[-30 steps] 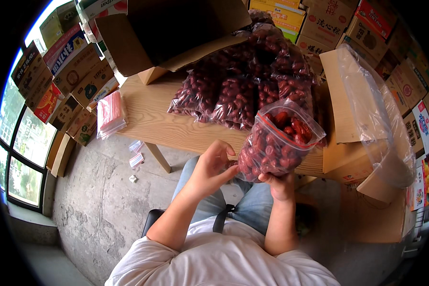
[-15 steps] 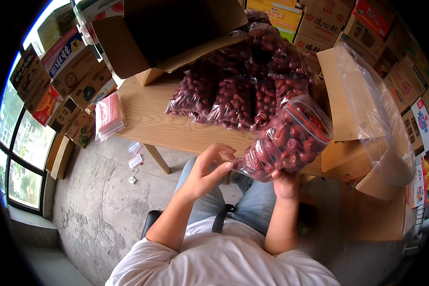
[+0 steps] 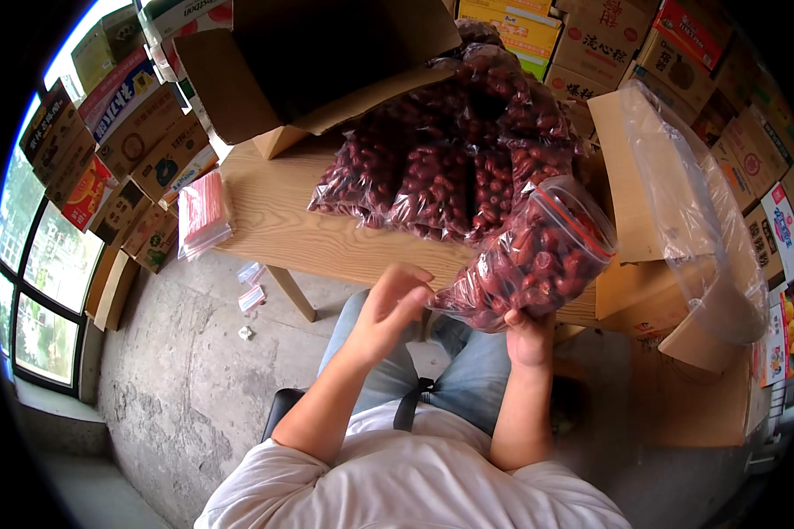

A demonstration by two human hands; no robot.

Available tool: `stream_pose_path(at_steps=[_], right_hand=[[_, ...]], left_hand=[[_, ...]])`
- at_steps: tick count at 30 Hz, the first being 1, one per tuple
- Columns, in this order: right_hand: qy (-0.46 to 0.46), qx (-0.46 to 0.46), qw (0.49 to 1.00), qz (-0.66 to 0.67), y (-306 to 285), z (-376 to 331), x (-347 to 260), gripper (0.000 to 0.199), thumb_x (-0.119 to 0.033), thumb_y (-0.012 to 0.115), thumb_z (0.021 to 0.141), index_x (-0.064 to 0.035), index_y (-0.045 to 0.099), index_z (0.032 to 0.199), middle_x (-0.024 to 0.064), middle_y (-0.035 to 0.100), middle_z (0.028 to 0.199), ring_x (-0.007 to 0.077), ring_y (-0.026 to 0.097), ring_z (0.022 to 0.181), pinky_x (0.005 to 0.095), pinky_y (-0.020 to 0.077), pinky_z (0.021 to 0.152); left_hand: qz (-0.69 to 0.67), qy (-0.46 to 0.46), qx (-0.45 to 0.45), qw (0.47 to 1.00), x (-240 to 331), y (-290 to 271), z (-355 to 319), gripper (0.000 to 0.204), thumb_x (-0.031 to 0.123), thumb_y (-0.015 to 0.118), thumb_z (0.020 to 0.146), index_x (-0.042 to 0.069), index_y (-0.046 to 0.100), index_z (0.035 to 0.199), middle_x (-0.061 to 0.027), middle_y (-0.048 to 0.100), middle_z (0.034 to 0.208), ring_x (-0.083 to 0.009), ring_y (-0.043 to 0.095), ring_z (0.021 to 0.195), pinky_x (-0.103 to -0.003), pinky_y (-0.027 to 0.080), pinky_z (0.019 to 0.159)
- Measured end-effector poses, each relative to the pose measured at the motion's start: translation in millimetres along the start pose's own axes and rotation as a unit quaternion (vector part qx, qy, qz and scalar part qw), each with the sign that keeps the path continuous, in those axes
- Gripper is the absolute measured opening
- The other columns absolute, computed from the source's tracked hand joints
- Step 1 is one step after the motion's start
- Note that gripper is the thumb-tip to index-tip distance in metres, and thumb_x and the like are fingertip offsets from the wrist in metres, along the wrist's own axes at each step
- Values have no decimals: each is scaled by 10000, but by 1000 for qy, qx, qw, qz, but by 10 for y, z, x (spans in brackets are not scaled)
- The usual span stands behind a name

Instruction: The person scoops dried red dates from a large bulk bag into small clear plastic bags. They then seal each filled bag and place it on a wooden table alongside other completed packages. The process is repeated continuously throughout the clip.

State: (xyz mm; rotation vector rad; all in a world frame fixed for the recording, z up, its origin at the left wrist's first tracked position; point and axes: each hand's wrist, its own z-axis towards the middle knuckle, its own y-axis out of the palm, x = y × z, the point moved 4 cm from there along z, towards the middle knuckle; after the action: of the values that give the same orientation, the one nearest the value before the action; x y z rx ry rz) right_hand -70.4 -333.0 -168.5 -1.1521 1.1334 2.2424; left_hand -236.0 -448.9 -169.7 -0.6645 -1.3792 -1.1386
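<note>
The head view showed, nearest, the person's white shirt and two bare forearms rising over the lap; the right hand (image 3: 529, 337) was closed from below on the bottom of a clear zip bag of red dates (image 3: 531, 257), holding it tilted above the table edge with its red closing strip up and to the right; the left hand (image 3: 395, 304) was open with loosely spread fingers, its fingertips just beside the lower left side of the bag, and I could not tell if they touched it; the bag looked full and quite heavy, soft and lumpy, with a smooth film that may slip, so I judged it best supported under the bottom and steadied at the side, not hung from the strip; beyond lay the wooden table (image 3: 282, 225) with a heap of filled date bags (image 3: 450, 159); a stack of empty zip bags (image 3: 203, 212) lay at its left end; farther stood an open cardboard box (image 3: 318, 62).
</note>
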Motion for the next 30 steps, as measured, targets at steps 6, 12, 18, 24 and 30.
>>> stream_pose_path(at_steps=[6,12,18,24,30], right_hand=[[5,-17,1000,22,113,-17,-45,730,-95,859,668,-49,488,1295,20,555,1178,154,527,1073,334,427,964],[19,-37,999,-17,81,-24,15,871,-136,859,654,-46,387,1380,61,468,1337,223,451,1238,401,366,1055],[8,-17,1000,-13,60,1,10,884,-127,847,667,-50,358,1400,67,450,1371,234,432,1277,412,350,1076],[4,-12,1000,-27,57,13,-6,875,-169,843,678,-48,359,1397,68,461,1353,237,437,1270,412,359,1069],[5,-32,999,-14,124,47,-75,869,-124,844,671,-53,364,1392,52,488,1302,217,457,1230,399,365,1058]], left_hand=[[-21,-5,-80,997,95,190,14,245,153,597,947,2,510,1120,-40,587,999,-98,535,921,-244,436,799],[-75,-11,-61,995,39,204,24,291,232,604,933,44,498,1130,-19,583,1017,-74,519,915,-229,414,764],[56,39,-20,997,-29,151,24,228,170,586,955,4,522,1098,-73,594,986,-100,532,879,-258,445,768],[269,229,11,935,151,107,18,266,139,707,835,12,581,1032,-92,632,906,-193,573,740,-328,464,725],[316,207,-27,926,149,67,70,357,230,798,708,59,624,969,-63,639,889,-243,595,803,-358,458,730]])
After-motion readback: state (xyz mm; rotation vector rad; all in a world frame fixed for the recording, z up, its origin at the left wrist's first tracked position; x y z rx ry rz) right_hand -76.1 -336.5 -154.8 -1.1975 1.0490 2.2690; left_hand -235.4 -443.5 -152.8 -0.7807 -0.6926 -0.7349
